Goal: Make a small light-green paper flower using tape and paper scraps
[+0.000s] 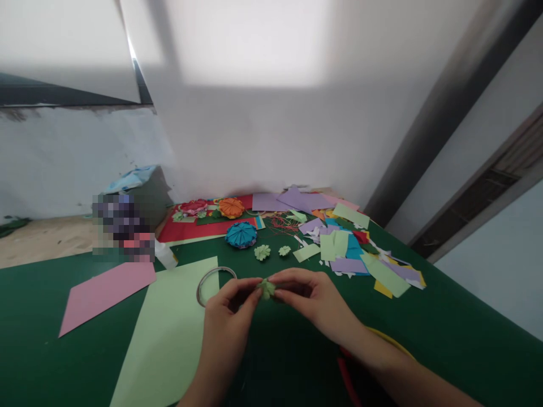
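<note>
A small light green paper flower (pixel 267 290) is pinched between my two hands above the green table. My left hand (pixel 232 302) has thumb and fingertips closed on its left side. From the right, my right hand (pixel 311 291) grips the opposite edge with thumb and forefinger. Just beyond the hands lie two more green paper flowers, a larger one (pixel 262 252) and a smaller one (pixel 284 250). Beside my left hand a ring (pixel 202 282), possibly a roll of tape, rests partly on a light green sheet (pixel 169 333).
Blue (pixel 241 234) and orange (pixel 231 208) pleated paper rosettes lie farther back. Paper scraps (pixel 382 271) and tangled red thread (pixel 284 224) spread to the right. At left are a pink sheet (pixel 108 294) and a white bottle (pixel 166 255). A wall (pixel 263 141) stands behind the table (pixel 458 316).
</note>
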`<action>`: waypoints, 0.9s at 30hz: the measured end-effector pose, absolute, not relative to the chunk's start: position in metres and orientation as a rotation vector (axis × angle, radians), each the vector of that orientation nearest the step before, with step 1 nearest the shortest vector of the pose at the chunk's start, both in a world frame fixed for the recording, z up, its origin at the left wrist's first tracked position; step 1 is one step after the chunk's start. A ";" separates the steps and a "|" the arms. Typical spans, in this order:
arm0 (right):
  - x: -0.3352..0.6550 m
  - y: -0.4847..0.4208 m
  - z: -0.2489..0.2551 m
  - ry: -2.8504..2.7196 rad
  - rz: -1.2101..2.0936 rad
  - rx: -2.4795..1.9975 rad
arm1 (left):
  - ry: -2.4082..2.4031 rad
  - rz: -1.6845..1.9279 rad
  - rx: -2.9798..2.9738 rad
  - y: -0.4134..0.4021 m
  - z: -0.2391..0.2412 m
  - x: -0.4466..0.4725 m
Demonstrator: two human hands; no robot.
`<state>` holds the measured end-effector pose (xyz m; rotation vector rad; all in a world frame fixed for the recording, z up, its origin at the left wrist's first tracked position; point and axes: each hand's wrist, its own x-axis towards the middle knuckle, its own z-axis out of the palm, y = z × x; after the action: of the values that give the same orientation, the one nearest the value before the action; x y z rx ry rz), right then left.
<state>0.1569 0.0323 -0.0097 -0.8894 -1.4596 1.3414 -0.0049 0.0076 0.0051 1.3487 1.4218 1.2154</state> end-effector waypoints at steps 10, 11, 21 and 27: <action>0.157 0.027 -0.005 -1.730 0.919 -0.837 | 1.407 1.190 1.381 0.008 0.005 -0.005; 0.157 0.028 -0.005 -1.734 0.924 -0.833 | 1.406 1.188 1.381 0.008 0.005 -0.005; 0.160 0.030 -0.005 -1.726 1.021 -0.815 | 1.407 1.202 1.597 0.008 0.008 -0.003; 0.159 0.030 -0.006 -1.762 0.995 -0.835 | 1.397 1.226 1.772 0.007 0.006 -0.003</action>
<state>0.1592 0.0298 -0.0059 -0.8351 -1.7624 0.9952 -0.0032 0.0074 0.0059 1.7725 1.3970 1.2260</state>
